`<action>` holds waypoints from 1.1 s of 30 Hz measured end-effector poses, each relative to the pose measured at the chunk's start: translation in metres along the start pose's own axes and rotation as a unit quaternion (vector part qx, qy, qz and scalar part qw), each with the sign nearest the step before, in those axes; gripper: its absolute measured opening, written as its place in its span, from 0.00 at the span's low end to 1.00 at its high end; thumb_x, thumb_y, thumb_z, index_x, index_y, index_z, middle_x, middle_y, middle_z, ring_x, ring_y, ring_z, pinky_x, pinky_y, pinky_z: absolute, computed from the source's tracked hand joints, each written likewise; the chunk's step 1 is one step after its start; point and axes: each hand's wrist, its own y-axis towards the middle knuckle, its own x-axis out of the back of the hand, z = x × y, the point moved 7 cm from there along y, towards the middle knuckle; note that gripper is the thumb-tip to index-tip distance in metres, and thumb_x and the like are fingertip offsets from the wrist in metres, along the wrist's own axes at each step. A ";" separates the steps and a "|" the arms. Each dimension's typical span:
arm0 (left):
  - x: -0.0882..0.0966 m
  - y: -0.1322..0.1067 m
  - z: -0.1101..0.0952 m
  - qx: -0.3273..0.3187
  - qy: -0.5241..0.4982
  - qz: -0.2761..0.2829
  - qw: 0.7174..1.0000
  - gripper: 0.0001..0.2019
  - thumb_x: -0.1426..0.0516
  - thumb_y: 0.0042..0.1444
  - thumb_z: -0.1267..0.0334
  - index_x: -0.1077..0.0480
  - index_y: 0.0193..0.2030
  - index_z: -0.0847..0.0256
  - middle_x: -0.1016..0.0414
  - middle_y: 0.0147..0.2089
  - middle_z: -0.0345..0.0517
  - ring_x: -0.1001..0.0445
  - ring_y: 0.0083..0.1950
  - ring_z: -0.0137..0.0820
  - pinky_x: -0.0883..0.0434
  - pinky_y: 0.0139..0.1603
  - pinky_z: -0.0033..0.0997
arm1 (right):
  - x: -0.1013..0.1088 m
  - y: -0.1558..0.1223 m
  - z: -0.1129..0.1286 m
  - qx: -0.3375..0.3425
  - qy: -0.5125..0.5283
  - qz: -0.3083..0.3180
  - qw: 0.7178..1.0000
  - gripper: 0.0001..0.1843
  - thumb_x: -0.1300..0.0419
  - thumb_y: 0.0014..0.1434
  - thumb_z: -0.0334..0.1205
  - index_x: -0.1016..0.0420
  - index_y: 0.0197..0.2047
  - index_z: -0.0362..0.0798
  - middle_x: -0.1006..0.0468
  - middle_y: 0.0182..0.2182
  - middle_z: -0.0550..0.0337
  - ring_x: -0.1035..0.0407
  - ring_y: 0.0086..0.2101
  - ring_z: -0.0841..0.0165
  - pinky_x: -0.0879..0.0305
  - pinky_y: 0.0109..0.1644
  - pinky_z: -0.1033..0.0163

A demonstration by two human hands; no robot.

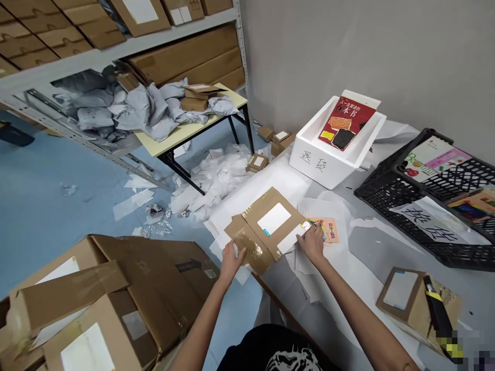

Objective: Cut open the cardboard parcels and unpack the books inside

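Note:
A flat cardboard box (253, 219) lies at the near edge of the table, with a white label (277, 219) on top and shiny clear tape along its edges. Its left flap (251, 245) is folded outward. My left hand (232, 260) grips the near left edge of that flap, thumb on top. At the right end, beside a white strip, my right hand (311, 242) is closed on the box's edge; some fingertips are hidden. Just beyond the right hand lies an orange booklet (330, 230), partly covered by it.
A white foam box (309, 167) holds a red book (348, 123). Right of it stands a black crate (359, 190) with books. A cutter (436, 309) rests on a small carton (394, 296). Large cartons (154, 278) stand at left; grey parcels (139, 108) cover a side table (158, 148).

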 end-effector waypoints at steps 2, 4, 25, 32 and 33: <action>0.001 0.011 -0.009 0.083 -0.004 0.000 0.997 0.37 0.47 0.56 0.46 0.50 0.66 0.67 0.36 0.58 0.63 0.37 0.61 0.48 0.36 0.57 0.47 | 0.002 0.013 0.013 0.027 -0.034 -0.030 0.999 0.35 0.42 0.53 0.40 0.46 0.59 0.30 0.51 0.63 0.26 0.61 0.65 0.45 0.60 0.65 0.43; 0.000 0.019 -0.018 0.139 0.007 0.002 0.990 0.43 0.45 0.52 0.43 0.53 0.67 0.68 0.39 0.58 0.67 0.37 0.60 0.51 0.35 0.55 0.48 | 0.002 0.025 0.024 0.057 -0.074 -0.058 0.994 0.40 0.42 0.53 0.43 0.52 0.62 0.30 0.54 0.64 0.26 0.63 0.65 0.45 0.59 0.64 0.42; 0.010 0.028 0.000 0.265 -0.367 -0.035 0.891 0.24 0.38 0.49 0.61 0.36 0.52 0.66 0.24 0.45 0.56 0.23 0.44 0.37 0.26 0.47 0.40 | -0.047 0.030 0.029 0.028 -0.135 0.093 0.986 0.35 0.34 0.44 0.40 0.38 0.53 0.36 0.36 0.50 0.37 0.41 0.53 0.50 0.45 0.54 0.54; 0.085 -0.002 -0.061 0.071 -0.429 -0.017 0.900 0.18 0.39 0.49 0.51 0.25 0.40 0.64 0.19 0.40 0.50 0.21 0.40 0.41 0.23 0.38 0.39 | -0.027 0.013 0.035 -0.019 0.029 0.121 0.992 0.36 0.37 0.46 0.46 0.38 0.56 0.39 0.34 0.53 0.39 0.43 0.57 0.51 0.44 0.57 0.52; 0.105 -0.011 -0.076 0.013 -0.384 -0.037 0.922 0.16 0.40 0.52 0.52 0.24 0.38 0.64 0.19 0.38 0.50 0.21 0.39 0.41 0.23 0.36 0.38 | -0.017 0.009 0.038 -0.019 0.049 0.125 0.991 0.33 0.40 0.49 0.48 0.37 0.55 0.41 0.32 0.52 0.41 0.41 0.56 0.53 0.42 0.56 0.51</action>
